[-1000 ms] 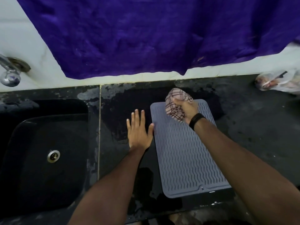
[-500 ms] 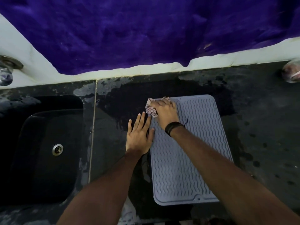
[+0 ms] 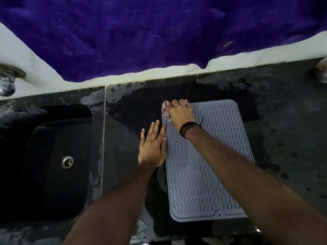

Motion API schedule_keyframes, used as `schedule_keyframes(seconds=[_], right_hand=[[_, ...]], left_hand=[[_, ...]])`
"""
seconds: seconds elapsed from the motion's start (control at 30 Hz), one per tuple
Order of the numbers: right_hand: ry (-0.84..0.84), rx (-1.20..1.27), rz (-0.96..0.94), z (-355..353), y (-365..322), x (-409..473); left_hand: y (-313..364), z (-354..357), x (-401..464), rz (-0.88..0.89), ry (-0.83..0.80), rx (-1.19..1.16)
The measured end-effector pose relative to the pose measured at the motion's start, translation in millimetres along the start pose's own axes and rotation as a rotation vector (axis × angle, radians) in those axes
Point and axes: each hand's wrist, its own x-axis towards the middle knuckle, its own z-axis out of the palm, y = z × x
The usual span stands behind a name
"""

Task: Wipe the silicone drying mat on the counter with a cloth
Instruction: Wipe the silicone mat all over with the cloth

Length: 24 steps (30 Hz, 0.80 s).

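The cloth [image 3: 166, 112] has been carried to the far-left corner of the grey ribbed mat [image 3: 208, 167], bunched in the right hand [image 3: 182, 114]'s curled fingers; the left hand [image 3: 153, 147] stays flat, fingers straight, at the mat's left edge.

That grey mat [image 3: 203, 165] under your arms looks like soft matt silicone, ribbed all over in little wavy ridges, with a few wet specks catching light near the front. The cloth [image 3: 166, 112] bunched under your right hand [image 3: 180, 114] is thin woven fabric, checked, kinda crumpled. Your counter [image 3: 283, 121] is dark stone, patchy: glossy where it's wet, dull and blotchy where it's dry. The sink [image 3: 44, 156] looks smooth and black with a shiny metal drain [image 3: 67, 161]. The tap [image 3: 7, 82] is polished metal, and that purple cloth [image 3: 141, 32] up on the wall looks plush, almost velvety.
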Motion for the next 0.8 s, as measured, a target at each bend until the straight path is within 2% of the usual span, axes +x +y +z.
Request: schedule_keyframes(seconds=[0.33, 0.5, 0.63, 0.8], right_hand=[[-0.147, -0.016, -0.014, 7.9, -6.3, -96.6], [0.021, 0.035, 0.087, -7.7, -2.3, -45.8], [-0.074, 0.016, 0.069, -1.0, -6.5, -11.4], [-0.079, -0.022, 0.038, 18.4, -9.2, -54.1]], left_hand=[[1.5, -1.7, -1.4, 0.007, -0.002, -0.016], [1.1, -1.4, -0.7, 0.007, -0.015, -0.031], [1.8, -0.5, -0.4, 0.005, 0.003, -0.040], [2.6, 0.5, -1.3, 0.003, 0.019, -0.017]])
